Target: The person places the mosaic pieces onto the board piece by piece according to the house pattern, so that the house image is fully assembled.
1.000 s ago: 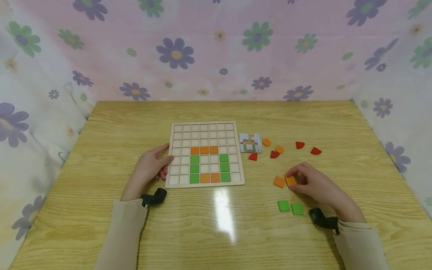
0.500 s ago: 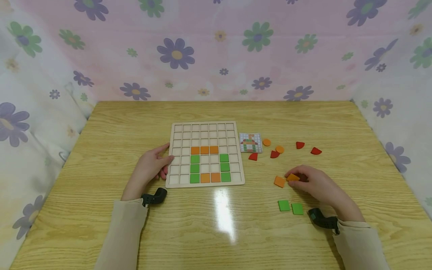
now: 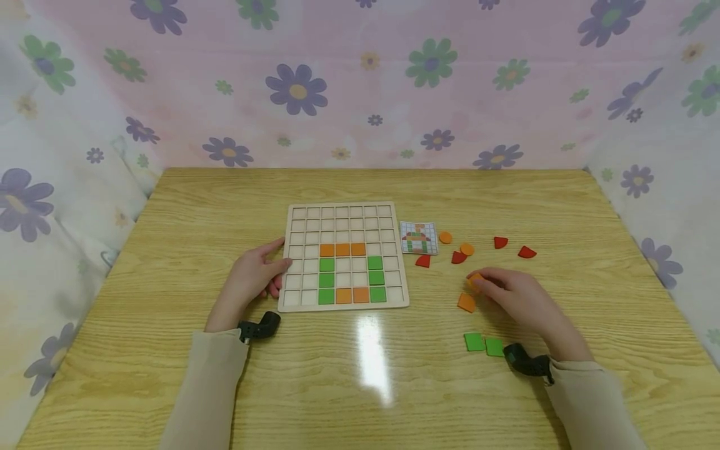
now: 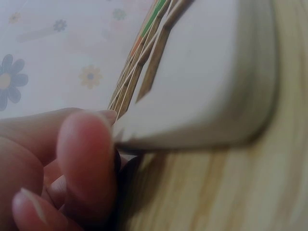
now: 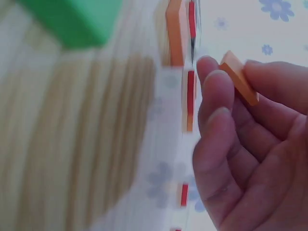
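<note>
A pale wooden grid board (image 3: 342, 224) lies on the table, with orange and green square tiles set in several of its cells. My left hand (image 3: 253, 275) grips the board's left edge, its thumb at the rim; in the left wrist view the fingers (image 4: 86, 154) lie against that edge. To the right of the board, my right hand (image 3: 520, 300) pinches an orange square tile (image 5: 240, 79) between thumb and fingertips, tilted and raised off the table. Just below it on the table is another orange square tile (image 3: 466, 303).
A small printed pattern card (image 3: 419, 238) lies beside the board's right edge. Near it are orange discs (image 3: 445, 237) and several red quarter-round tiles (image 3: 500, 242). Two green square tiles (image 3: 474, 342) lie nearer the front, close to the right wrist. A flowered curtain (image 3: 360, 81) hangs behind the table.
My right hand has lifted the orange square tile off the table and carried it slightly left and away from me. The left hand keeps its place at the board.
</note>
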### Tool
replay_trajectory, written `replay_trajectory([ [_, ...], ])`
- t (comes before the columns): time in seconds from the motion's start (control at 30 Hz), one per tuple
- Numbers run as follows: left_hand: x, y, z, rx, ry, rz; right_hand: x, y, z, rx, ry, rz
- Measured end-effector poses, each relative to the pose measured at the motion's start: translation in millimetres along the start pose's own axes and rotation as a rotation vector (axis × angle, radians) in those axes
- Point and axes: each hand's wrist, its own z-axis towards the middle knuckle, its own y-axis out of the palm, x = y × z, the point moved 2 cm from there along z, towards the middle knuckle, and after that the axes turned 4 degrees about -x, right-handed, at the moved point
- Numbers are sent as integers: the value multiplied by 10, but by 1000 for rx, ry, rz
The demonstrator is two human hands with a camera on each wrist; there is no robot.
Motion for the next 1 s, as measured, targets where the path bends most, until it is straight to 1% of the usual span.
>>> replay_trajectory([
  [0.1,8,3,-1,-1,-1,5,-69,22,43,21,-12,21],
  [0.23,12,7,-3,0,-14,8,-158,62,104,51,-60,26],
  [0.3,8,5,-3,1,-13,11,-198,88,144,56,-71,31],
  [0.47,1,1,-7,5,-8,11,-324,164,269,31,-65,78],
  [0.57,-10,3,-13,5,-12,8,-407,222,353,15,-79,100],
  [0.7,-29,21,-15,1,-19,-1,-495,303,455,-8,-99,172],
  [0.9,-22,12,4,3,-9,8,-640,390,588,-37,-46,322],
  [1.0,-20,5,10,5,1,9,-732,408,643,-32,-57,380],
])
